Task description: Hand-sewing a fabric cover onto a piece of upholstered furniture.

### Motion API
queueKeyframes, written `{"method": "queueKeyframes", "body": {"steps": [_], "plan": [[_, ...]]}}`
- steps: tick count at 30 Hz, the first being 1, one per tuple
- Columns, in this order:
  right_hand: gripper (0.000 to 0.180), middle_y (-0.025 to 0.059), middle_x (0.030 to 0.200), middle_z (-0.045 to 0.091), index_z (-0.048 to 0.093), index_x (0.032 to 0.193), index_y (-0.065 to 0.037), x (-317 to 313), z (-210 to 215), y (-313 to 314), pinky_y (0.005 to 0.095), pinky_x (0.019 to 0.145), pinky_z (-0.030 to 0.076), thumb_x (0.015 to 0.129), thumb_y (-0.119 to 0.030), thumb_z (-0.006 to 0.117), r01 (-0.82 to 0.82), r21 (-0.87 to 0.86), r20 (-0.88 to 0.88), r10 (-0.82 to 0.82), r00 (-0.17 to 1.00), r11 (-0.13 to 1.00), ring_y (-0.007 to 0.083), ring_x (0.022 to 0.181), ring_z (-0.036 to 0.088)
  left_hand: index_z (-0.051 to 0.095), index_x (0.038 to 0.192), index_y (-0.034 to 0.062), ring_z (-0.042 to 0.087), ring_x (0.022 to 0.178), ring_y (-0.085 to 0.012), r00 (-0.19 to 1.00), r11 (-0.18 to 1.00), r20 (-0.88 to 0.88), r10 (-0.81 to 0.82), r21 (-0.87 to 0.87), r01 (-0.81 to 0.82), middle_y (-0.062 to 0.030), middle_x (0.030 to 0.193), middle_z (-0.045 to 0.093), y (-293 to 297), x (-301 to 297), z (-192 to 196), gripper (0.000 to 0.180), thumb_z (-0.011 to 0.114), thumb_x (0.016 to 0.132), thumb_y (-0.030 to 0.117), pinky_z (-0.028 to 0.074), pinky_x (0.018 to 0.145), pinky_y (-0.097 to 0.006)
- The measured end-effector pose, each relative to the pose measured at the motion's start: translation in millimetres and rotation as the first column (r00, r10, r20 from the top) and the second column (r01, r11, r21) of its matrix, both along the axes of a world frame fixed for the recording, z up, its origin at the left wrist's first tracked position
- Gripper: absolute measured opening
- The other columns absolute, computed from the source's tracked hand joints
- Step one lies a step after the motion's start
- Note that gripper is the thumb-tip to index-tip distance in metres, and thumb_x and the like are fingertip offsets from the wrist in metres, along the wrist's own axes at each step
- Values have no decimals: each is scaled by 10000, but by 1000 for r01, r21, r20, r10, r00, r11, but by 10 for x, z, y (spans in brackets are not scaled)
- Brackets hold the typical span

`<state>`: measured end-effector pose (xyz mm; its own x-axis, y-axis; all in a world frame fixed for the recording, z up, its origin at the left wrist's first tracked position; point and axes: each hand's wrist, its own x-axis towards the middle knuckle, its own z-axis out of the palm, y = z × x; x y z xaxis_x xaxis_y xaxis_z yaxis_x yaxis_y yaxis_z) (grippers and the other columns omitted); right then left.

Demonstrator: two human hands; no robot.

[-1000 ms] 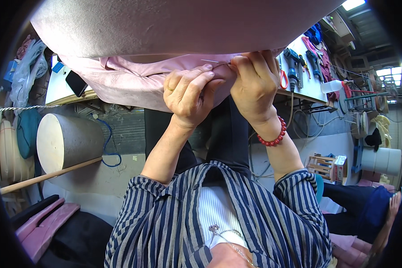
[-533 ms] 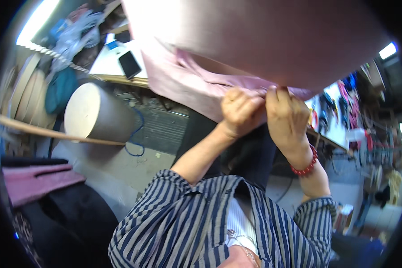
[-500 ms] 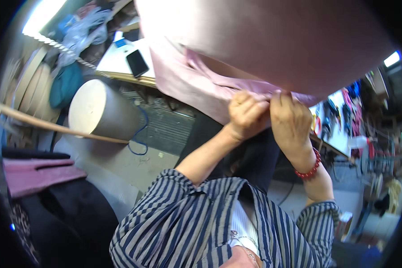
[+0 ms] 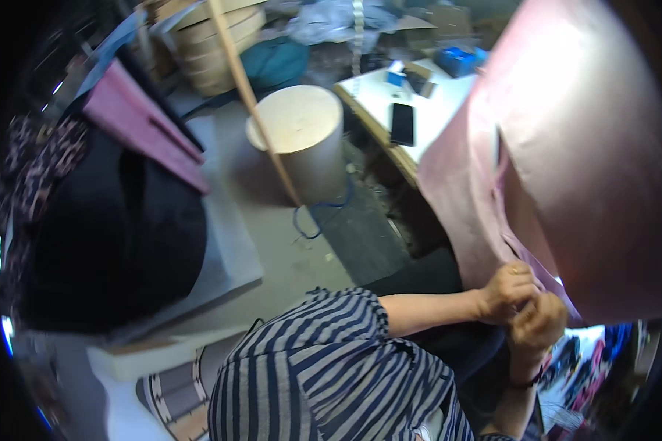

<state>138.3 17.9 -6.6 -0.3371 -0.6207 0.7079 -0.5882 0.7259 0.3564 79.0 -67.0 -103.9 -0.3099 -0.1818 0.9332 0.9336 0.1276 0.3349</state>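
Note:
A large curved piece covered in smooth pink fabric (image 4: 596, 176) stands at the right, with a loose pink flap (image 4: 460, 165) along its near left side. Between flap and body a long slit gapes and shows a paler inside. At the slit's lower end, my left hand (image 4: 509, 292) is closed on the fabric edge, fingers bent in a pinch. Right beside it and touching it, my right hand (image 4: 541, 323) also grips that edge; its fingers are partly blurred. Whether anything small is pinched with the fabric cannot be seen.
A white table (image 4: 438, 95) holds a black phone (image 4: 402, 123) and small boxes. Left of it stands a round drum-shaped stool (image 4: 298, 121), with a wooden stick (image 4: 254, 110) slanting across. A large black piece (image 4: 118, 235) with pink strips (image 4: 140, 121) lies at far left.
My view has swung left, so the pink piece and both hands appear farther right and lower. The black piece shows more fully. Both hands stay closed on the fabric edge, close together.

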Motion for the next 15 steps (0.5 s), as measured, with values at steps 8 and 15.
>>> {"method": "queueKeyframes", "body": {"steps": [8, 15], "plan": [[189, 84, 689, 634, 521, 1093, 85, 242, -97, -213, 247, 634, 525, 1034, -87, 473, 274, -745, 263, -109, 959, 608, 129, 602, 607, 508, 752, 85, 522, 723, -276, 974, 988, 165, 154, -45, -149, -74, 754, 501, -32, 13, 152, 413, 813, 553, 280, 406, 677, -402], [276, -20, 546, 301, 396, 806, -43, 436, -395, 849, 224, 411, 293, 1050, -171, 408, -348, -891, 120, 890, 440, 291, 85, 429, 315, 514, 794, 82, 520, 793, -297, 967, 986, 215, 134, -123, -109, -80, 798, 502, 105, 142, 91, 476, 842, 492, 248, 412, 759, -417]]}}
